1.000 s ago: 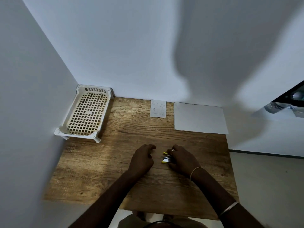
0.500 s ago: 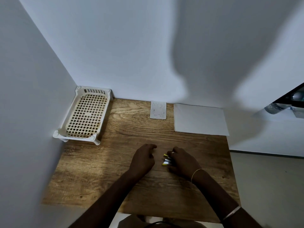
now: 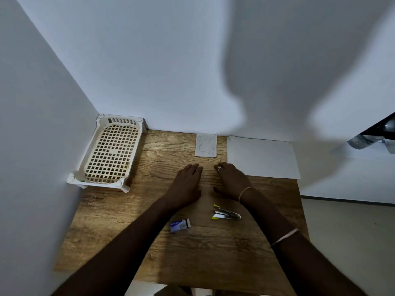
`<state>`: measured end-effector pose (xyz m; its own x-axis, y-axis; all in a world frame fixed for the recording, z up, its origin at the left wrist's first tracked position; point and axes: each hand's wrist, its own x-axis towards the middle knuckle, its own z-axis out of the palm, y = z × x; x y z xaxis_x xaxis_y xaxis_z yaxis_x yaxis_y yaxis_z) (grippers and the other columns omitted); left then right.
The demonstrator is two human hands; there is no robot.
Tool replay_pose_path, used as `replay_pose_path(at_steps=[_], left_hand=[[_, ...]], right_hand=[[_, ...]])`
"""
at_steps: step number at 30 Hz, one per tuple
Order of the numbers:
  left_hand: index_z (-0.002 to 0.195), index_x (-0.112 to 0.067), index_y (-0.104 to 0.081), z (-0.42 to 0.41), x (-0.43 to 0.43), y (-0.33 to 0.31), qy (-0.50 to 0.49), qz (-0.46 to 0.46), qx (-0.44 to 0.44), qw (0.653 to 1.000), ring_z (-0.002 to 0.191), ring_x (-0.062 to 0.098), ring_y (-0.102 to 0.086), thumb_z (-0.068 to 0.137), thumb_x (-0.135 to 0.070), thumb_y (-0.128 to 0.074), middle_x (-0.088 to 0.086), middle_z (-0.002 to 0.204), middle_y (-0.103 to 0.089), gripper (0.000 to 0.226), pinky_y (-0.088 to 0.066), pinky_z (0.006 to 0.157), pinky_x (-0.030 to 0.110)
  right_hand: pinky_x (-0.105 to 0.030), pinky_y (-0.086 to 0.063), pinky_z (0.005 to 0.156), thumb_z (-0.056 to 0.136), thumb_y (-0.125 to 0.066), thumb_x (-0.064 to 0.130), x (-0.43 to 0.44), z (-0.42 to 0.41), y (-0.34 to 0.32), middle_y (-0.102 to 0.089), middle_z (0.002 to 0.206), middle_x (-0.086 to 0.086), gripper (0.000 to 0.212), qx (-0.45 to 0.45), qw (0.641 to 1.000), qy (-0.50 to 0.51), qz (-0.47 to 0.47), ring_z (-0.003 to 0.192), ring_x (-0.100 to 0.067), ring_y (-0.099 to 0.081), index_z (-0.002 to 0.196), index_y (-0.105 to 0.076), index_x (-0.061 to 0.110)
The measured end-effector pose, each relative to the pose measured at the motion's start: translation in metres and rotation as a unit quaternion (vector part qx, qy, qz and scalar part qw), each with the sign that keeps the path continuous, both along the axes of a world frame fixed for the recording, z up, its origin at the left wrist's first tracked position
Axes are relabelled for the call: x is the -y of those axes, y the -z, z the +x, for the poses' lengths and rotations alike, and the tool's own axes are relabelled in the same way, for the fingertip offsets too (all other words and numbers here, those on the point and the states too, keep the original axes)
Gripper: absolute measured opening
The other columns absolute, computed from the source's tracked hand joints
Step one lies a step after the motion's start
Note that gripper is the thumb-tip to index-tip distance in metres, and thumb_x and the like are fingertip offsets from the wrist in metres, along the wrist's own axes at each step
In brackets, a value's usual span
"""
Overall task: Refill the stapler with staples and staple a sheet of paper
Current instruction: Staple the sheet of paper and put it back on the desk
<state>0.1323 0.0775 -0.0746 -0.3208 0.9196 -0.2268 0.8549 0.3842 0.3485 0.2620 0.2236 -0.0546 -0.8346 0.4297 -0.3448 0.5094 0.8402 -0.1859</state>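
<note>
A: Starting at the far left, what sits in the corner?

B: A cream plastic tray with a grid floor point(image 3: 111, 153), on short legs, tucked against both walls on the wood-grain tabletop point(image 3: 119, 212).

A: And moving inward?

B: The left hand point(image 3: 186, 184) lies palm down on the wood, fingers stretched forward and close together, holding nothing. Nearer the viewer, just beside that forearm, lies a small blue and white staple box point(image 3: 180, 225) with a dark end, flat on the table.

A: What is at the back edge, centre?

B: A small white printed card point(image 3: 206, 145), flat against the wall, ahead of the gap between the two hands.

A: The stapler?

B: The small silver stapler with yellow tips point(image 3: 226, 215) lies on the table near the right wrist, its two arms spread apart at the yellow end. Neither hand touches it.

A: And the right hand point(image 3: 232, 180)?

B: Resting on the wood, fingers loosely curled, thumb out to the side; a thin band circles the wrist. Whether anything is pinched at the fingertips I cannot tell.

A: Farthest right?

B: A plain white sheet of paper point(image 3: 261, 157) lies flat at the back right corner, just beside the right hand's fingers.
</note>
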Motion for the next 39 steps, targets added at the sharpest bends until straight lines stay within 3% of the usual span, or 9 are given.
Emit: replay_pose_path(at_steps=[6, 9, 13, 18, 28, 39], left_hand=[[0.16, -0.007, -0.005, -0.023, -0.028, 0.004, 0.03, -0.077, -0.01, 0.997, 0.155, 0.037, 0.001, 0.084, -0.033, -0.078, 0.015, 0.169, 0.004, 0.109, -0.01, 0.122, 0.057], [0.159, -0.006, -0.004, -0.026, -0.038, 0.008, 0.029, -0.085, 0.001, 0.996, 0.155, 0.038, 0.002, 0.092, -0.031, -0.068, 0.016, 0.169, 0.007, 0.096, -0.009, 0.122, 0.057], [0.159, -0.005, -0.005, -0.025, -0.046, 0.016, 0.029, -0.088, -0.001, 0.996, 0.155, 0.037, 0.001, 0.101, -0.025, -0.053, 0.017, 0.169, 0.006, 0.078, -0.008, 0.122, 0.057], [0.159, -0.004, -0.004, -0.022, -0.048, 0.023, 0.043, -0.098, -0.027, 0.994, 0.155, 0.036, 0.002, 0.098, -0.021, -0.054, 0.018, 0.168, 0.007, 0.081, -0.007, 0.122, 0.057], [0.16, -0.007, -0.009, -0.001, -0.016, 0.023, 0.047, -0.066, -0.035, 0.996, 0.156, 0.033, -0.003, 0.103, -0.022, -0.044, 0.016, 0.169, -0.005, 0.068, -0.004, 0.124, 0.052], [0.159, -0.008, -0.013, 0.049, 0.05, 0.025, 0.036, -0.044, -0.039, 0.998, 0.155, 0.036, -0.007, 0.095, -0.015, -0.052, 0.016, 0.168, -0.012, 0.076, -0.001, 0.124, 0.049]], right_hand=[[-0.045, -0.026, 0.123, 0.082, -0.076, 0.048, -0.01, -0.03, 0.009, -0.017, 0.167, -0.01, 0.097, 0.013, 1.0, -0.001, 0.011, 0.153, -0.028, -0.02, 0.156, -0.027, 0.01], [-0.049, -0.021, 0.124, 0.086, -0.07, 0.051, -0.014, -0.038, 0.016, -0.012, 0.169, -0.009, 0.093, 0.024, 1.0, 0.002, 0.005, 0.155, -0.027, -0.015, 0.157, -0.026, 0.01], [-0.05, -0.017, 0.124, 0.091, -0.063, 0.05, -0.016, -0.044, 0.023, -0.009, 0.169, -0.007, 0.086, 0.03, 0.999, 0.011, -0.011, 0.156, -0.025, -0.011, 0.158, -0.024, 0.011], [-0.05, -0.021, 0.123, 0.096, -0.058, 0.042, -0.015, -0.046, 0.031, -0.014, 0.169, -0.007, 0.076, 0.033, 0.999, 0.012, -0.034, 0.155, -0.024, -0.013, 0.157, -0.026, 0.009], [-0.046, -0.031, 0.118, 0.1, -0.049, 0.038, 0.014, -0.015, 0.028, -0.036, 0.16, -0.011, 0.059, 0.007, 1.0, 0.002, -0.026, 0.146, -0.028, -0.036, 0.151, -0.038, 0.01], [-0.044, -0.013, 0.126, 0.109, -0.027, 0.033, 0.07, 0.04, 0.018, -0.033, 0.163, -0.006, 0.051, -0.002, 0.998, -0.001, -0.056, 0.153, -0.022, -0.024, 0.155, -0.034, 0.013]])
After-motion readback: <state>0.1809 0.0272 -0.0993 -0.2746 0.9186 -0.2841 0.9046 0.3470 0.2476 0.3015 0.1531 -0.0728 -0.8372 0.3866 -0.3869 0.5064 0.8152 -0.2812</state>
